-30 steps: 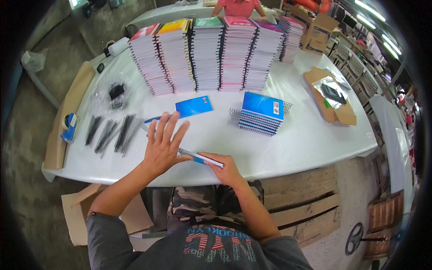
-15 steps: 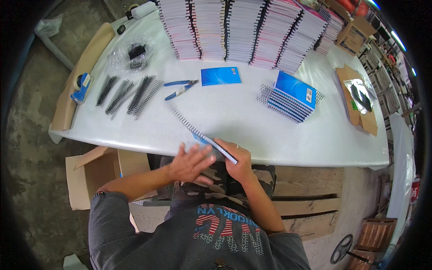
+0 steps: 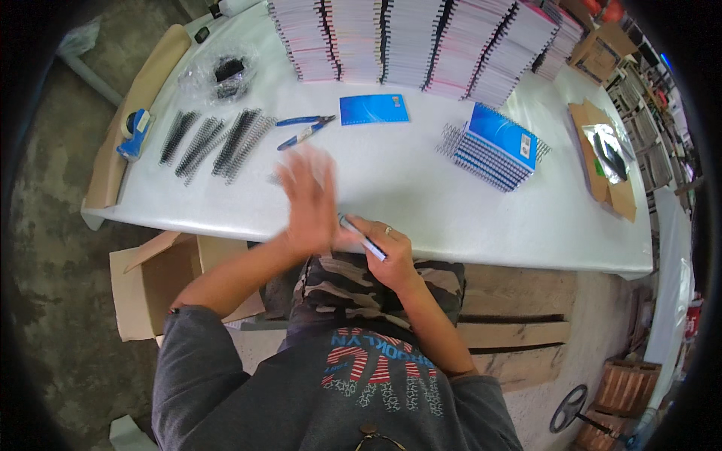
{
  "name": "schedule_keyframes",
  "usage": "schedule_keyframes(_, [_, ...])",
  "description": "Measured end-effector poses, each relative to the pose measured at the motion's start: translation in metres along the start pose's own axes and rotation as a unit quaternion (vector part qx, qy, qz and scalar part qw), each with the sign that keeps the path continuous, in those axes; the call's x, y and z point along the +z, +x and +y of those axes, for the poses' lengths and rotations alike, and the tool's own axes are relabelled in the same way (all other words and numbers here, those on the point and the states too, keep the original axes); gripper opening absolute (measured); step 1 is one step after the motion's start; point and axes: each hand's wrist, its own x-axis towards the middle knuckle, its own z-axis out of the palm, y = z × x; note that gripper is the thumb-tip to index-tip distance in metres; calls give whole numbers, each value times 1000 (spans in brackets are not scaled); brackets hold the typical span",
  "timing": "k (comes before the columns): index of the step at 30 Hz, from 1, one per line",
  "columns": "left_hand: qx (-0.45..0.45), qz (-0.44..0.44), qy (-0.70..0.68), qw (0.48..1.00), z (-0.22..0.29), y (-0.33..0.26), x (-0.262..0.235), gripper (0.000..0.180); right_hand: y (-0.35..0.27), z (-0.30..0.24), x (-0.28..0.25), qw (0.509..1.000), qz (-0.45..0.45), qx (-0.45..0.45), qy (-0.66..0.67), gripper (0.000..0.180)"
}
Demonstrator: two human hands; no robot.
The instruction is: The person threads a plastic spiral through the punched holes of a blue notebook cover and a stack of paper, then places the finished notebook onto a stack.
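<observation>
At the near edge of the white bench [image 3: 421, 218], just above the person's lap, the right hand [image 3: 385, 252] is curled around a thin spiral-bound notebook [image 3: 362, 237], gripping it on edge so it juts over the bench rim. Touching it from the left, the left hand [image 3: 308, 203] is blurred, its fingers spread flat and its palm against the notebook's near end. Beyond the hands lies a broad bare stretch of bench top, with open room to the right as far as the rounded right edge. Farther out to the left lie rows of black binding coils [image 3: 214, 139], blue-handled pliers [image 3: 304, 129] beside them, and a tape dispenser [image 3: 135, 131] at the left rim. A loose blue cover [image 3: 374, 109] lies mid-bench, and a short stack of blue notebooks [image 3: 496, 146] sits to the right. Along the far edge stand tall stacks of notebooks [image 3: 421, 41]. Below the near left edge, an open cardboard box [image 3: 162, 286] stands on the floor.
</observation>
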Motion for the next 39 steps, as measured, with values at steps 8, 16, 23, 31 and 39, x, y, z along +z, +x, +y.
schedule_keyframes(8, [124, -100, -46, 986, 14, -54, -6, 106, 4, -3, -3, 999, -23, -44, 12, 43])
schedule_keyframes(16, [11, 79, -20, 997, -1, 53, -29, 80, -1, 2, -7, 1000, -19, 17, 0, 41])
schedule_keyframes(23, [-135, -136, 25, 981, -2, 64, 8, 59, 21, -26, 1, 962, -111, -174, -180, 31])
schedule_keyframes(31, [-41, 42, 84, 995, -19, 114, 12, 44, 24, -21, -10, 976, -35, -66, -202, 31])
schedule_keyframes(39, [-102, 48, -18, 993, -25, 144, 1, 10, 25, -22, -12, 997, -19, 80, -5, 34])
